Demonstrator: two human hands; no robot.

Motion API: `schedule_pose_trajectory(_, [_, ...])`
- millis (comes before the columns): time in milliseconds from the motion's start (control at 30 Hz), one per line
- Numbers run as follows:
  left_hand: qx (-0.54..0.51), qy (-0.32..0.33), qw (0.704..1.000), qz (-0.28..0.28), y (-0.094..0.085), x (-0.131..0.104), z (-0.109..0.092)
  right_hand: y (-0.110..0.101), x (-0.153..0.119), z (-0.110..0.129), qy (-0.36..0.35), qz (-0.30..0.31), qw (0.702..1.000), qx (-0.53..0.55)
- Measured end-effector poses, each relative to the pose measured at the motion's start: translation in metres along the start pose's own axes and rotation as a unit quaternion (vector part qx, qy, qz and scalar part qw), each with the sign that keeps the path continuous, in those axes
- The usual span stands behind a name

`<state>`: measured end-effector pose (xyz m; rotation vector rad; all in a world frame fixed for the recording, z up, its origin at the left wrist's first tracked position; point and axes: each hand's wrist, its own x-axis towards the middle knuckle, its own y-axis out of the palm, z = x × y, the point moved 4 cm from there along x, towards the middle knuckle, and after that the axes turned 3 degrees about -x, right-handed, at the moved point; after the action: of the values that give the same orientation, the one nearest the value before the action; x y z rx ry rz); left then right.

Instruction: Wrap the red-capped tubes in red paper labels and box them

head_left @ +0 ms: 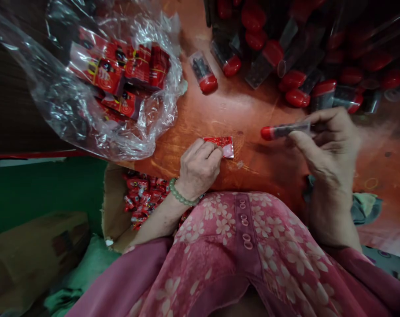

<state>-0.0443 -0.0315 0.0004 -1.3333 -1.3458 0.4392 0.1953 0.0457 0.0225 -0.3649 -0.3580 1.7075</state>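
- Right hand (335,154) pinches a clear, red-capped plastic tube (282,130), lying crosswise, cap leftward!
- Left hand (200,165), nearer, curls closed at the flat red printed packet (227,150) on the bench (253,154), left of the cap.

Mauve sleeves, pink floral top

Box (35,259) cut off left.
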Motion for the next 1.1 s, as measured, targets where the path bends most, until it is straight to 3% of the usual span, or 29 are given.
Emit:
schedule_pose_trajectory(33, [-0.005,-0.002,1.000,0.001,0.000,0.000,0.000,0.011,-0.001,0.002,-0.003,-0.031,0.999,0.041])
schedule_pose_trajectory(133, [-0.014,-0.005,1.000,-0.002,0.001,0.000,0.000,0.053,-0.002,0.000,0.007,-0.020,0.990,0.140])
schedule_pose_trajectory(233, [-0.017,-0.008,1.000,0.000,0.002,0.000,0.000,0.081,0.000,-0.009,0.018,0.030,0.990,0.133])
schedule_pose_trajectory(300, [-0.019,-0.012,1.000,0.002,0.002,0.001,0.000,0.089,0.000,-0.015,0.013,0.055,0.994,0.091])
schedule_pose_trajectory(533, [-0.120,-0.055,0.988,0.085,-0.004,0.002,0.008,0.082,0.002,-0.010,-0.091,0.037,0.994,-0.050])
schedule_pose_trajectory(767, [-0.183,-0.103,0.963,0.169,-0.015,0.007,0.018,0.082,-0.001,-0.006,-0.154,0.034,0.983,-0.093])
schedule_pose_trajectory(967, [-0.270,-0.215,0.937,0.061,-0.023,0.005,0.022,0.084,-0.002,-0.012,-0.164,0.011,0.984,-0.066])
schedule_pose_trajectory(1100, [-0.335,-0.256,0.907,0.004,-0.027,0.000,0.021,0.078,-0.003,-0.016,-0.078,-0.001,0.996,0.032])
